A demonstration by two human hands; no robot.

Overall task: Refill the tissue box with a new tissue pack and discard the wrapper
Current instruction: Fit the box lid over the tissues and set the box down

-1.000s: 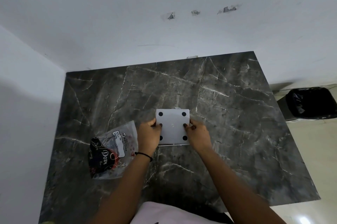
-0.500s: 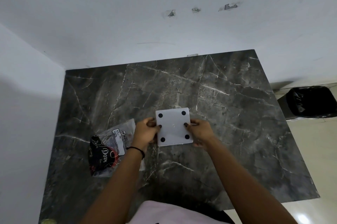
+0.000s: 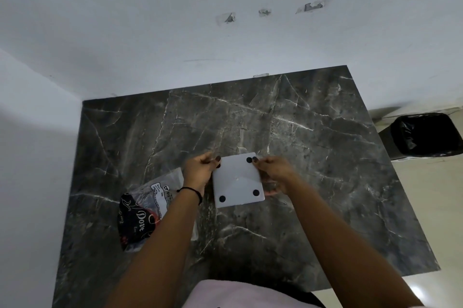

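A white square tissue box (image 3: 238, 179) sits bottom-up over the dark marble table (image 3: 313, 152); three black round pads show on its base. My left hand (image 3: 200, 169) grips the box's left side near the far corner. My right hand (image 3: 273, 169) grips the right side, fingertips at the far right pad. The box tilts slightly toward me. A clear plastic tissue wrapper (image 3: 147, 210) with a black "Dove" print lies flat on the table to the left, partly under my left forearm.
A bin lined with a black bag (image 3: 426, 134) stands on the floor beyond the table's right edge. White walls close off the far and left sides of the table.
Both hands have slid from the box's near corners up to its far corners, and the box has tipped and shifted slightly toward me. The wrapper has stayed put.
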